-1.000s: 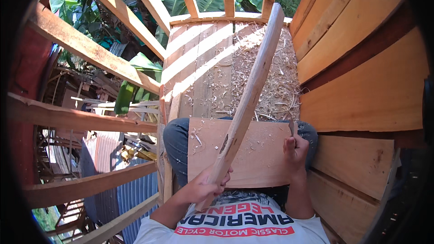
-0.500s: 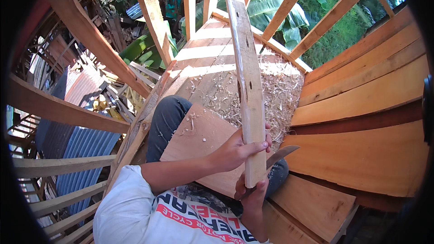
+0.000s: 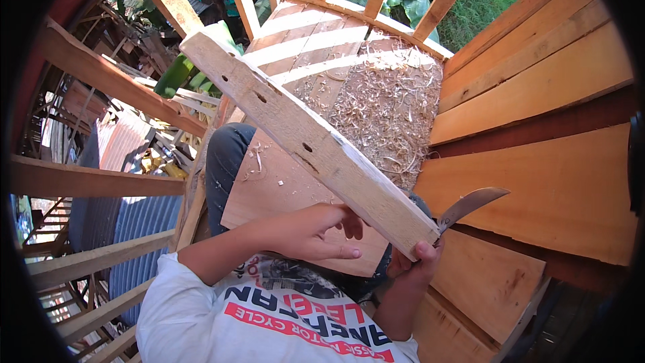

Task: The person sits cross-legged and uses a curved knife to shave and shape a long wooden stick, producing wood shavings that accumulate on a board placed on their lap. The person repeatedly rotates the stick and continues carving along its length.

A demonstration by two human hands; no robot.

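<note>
Here, right hand (image 3: pixel 420 267) clamps timber (image 3: pixel 326 163) (1 curved blade (image 3: pixel 474 203) beside it); left hand (image 3: pixel 318 231) near it, loosely parted

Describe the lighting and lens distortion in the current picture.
Head view: sunlight stripes the floorboards, with shadow between; head view: brightness catches the upper edge of the wooden beam; head view: wall planks bow near the black rim.

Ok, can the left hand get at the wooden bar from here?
Probably yes: the left hand looks empty, its fingers loosely curled close by the wooden bar, nothing visible in between; the right hand holds its near end, leaving the middle free.
</note>
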